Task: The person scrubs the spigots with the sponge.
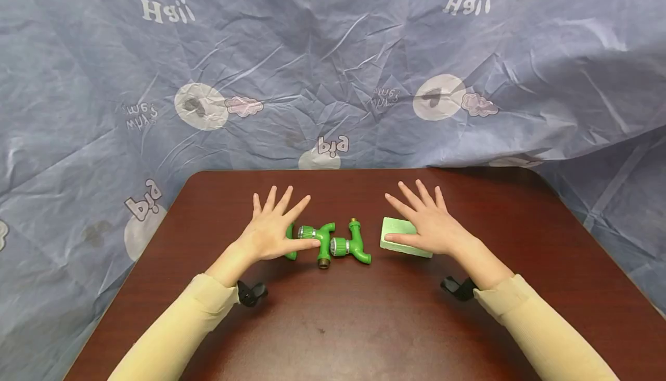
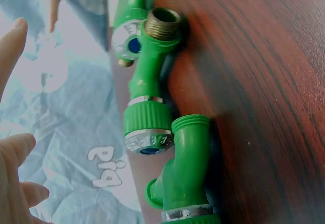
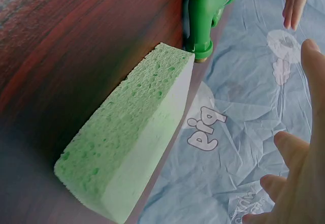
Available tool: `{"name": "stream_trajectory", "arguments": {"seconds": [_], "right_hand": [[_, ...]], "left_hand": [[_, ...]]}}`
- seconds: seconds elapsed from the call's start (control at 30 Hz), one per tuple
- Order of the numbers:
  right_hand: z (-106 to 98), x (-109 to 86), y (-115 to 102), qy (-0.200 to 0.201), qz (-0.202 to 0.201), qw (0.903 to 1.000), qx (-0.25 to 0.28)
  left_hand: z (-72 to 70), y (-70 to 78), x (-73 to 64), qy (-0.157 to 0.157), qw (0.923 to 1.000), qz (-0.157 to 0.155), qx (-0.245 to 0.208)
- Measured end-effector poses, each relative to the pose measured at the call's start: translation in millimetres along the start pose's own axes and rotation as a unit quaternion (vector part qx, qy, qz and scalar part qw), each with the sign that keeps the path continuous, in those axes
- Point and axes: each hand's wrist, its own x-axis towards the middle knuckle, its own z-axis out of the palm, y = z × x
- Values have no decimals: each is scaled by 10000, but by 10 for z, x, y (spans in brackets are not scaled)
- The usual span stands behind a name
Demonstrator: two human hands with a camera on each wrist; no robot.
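Note:
Three green plastic taps lie in a row on the table. The left tap (image 1: 291, 249) is mostly hidden behind my left hand (image 1: 267, 232), which hovers over it with fingers spread. Beside it, the middle tap (image 1: 324, 236) has a brass-coloured threaded end (image 2: 163, 25), and the right tap (image 1: 356, 246) lies close by. My right hand (image 1: 436, 228), fingers also spread, is held above a pale green sponge (image 1: 393, 228) and covers part of it. In the right wrist view the porous sponge (image 3: 122, 125) stands apart from the fingers. Neither hand holds anything.
The dark red-brown wooden table (image 1: 333, 323) has rounded far corners. A wrinkled blue-grey cloth (image 1: 312, 51) with printed cartoons and letters hangs behind and beside it. Black wrist straps (image 1: 252, 293) sit near the cream sleeves (image 1: 179, 329).

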Motion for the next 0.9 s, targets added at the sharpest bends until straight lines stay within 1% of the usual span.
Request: {"name": "stream_trajectory", "arguments": {"seconds": [0.13, 0.23, 0.43, 0.53, 0.6, 0.73, 0.9], "right_hand": [[12, -45, 30, 77, 78, 9995, 293], [36, -82, 73, 204, 122, 9982, 547], [114, -140, 179, 399, 258, 9923, 1143], [151, -176, 221, 418, 360, 9870, 1511], [174, -201, 244, 377, 439, 9816, 1818], [220, -259, 297, 263, 513, 9696, 2379], [326, -320, 387, 158, 596, 9577, 2812]], "left_hand": [[7, -94, -101, 170, 9986, -180, -473], [29, -177, -183, 239, 9955, -375, -840], [96, -347, -319, 267, 9835, -774, -1614], [157, -442, -368, 256, 9780, -937, -1848], [202, -503, -401, 293, 9738, -1050, -1998], [290, -608, -468, 319, 9639, -1109, -2400], [406, -693, -532, 315, 9480, -953, -3020]]}}
